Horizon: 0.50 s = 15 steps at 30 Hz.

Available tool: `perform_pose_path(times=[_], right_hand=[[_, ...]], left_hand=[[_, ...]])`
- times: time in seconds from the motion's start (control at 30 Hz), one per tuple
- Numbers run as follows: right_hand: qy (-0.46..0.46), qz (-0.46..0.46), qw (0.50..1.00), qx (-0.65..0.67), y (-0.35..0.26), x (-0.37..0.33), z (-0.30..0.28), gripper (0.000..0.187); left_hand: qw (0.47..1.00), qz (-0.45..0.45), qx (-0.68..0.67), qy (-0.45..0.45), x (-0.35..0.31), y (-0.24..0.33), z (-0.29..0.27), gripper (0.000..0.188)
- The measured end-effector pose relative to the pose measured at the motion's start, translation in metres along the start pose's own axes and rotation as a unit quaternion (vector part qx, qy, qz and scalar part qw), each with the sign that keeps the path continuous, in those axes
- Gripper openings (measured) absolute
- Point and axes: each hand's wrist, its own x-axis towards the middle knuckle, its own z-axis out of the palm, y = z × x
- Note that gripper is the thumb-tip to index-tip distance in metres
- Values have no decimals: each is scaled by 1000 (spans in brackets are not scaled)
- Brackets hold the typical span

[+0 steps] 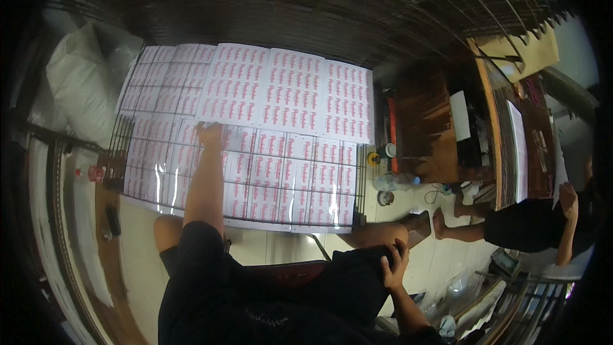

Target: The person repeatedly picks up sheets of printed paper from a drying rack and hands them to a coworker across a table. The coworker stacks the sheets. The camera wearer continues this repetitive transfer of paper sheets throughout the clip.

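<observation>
Left hand (208, 133) at the edge of a printed sheet (233, 86)

The left hand reaches forward, its fingers bent at the near left corner of a white sheet covered in rows of red print. Whether the fingertips are pinched together on the paper or only resting on it, I cannot tell. That sheet lies uncovered on top of a wire rack (361, 182), at the far side, with two more printed sheets (319, 99) in a row to its right. Nearer the person, other sheets (290, 207) lie beneath the wires.

The right hand (396, 267) rests on the person's thigh, fingers spread apart and holding nothing.

Beyond the sheets, a dark bank of more wire racks (255, 6) fills the upper part of the view. A pale sack (83, 86) stands to the left. To the right, a clear plastic bottle (397, 181) lies near a small tin (385, 198) on the tiled floor (418, 281). Farther right, a co-worker's hand (567, 201) is near a wooden table (506, 147) bearing a stack of white paper (518, 153).
</observation>
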Motion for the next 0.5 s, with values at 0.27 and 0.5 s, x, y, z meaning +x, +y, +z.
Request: perform_pose_path(times=[0.27, 0.5], right_hand=[[40, 12, 998, 52, 8, -4, 3, 45], [381, 245, 787, 417, 128, 56, -88, 72]], left_hand=[[985, 61, 155, 46, -5, -1, 13, 41], [930, 45, 360, -64, -41, 29, 5, 51]])
